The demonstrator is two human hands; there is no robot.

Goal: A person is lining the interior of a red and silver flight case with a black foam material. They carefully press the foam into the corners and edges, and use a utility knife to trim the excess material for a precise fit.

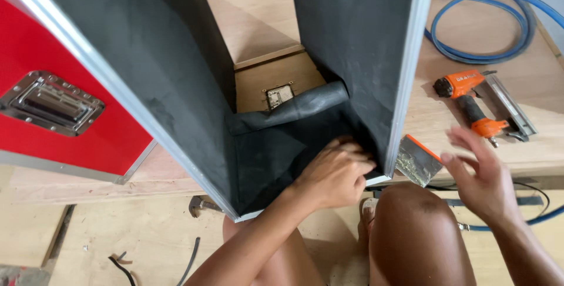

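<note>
1. The left hand (pixel 336 174) presses flat, fingers bent, on the black lining sheet (pixel 276 151) at the case's lower inside face, holding nothing.
2. The right hand (pixel 483 174) hovers open and empty, fingers spread, near the putty scraper (pixel 418 159) and the orange pneumatic stapler (pixel 482 105).
3. The red flight case (pixel 70 115) already looks lined on both side walls; the sheet's far end remains rolled up (pixel 294 109), with bare plywood (pixel 276 77) beyond it, so that face seems unfinished.
4. A blue air hose (pixel 482 21) coils on the plywood bench.
</note>
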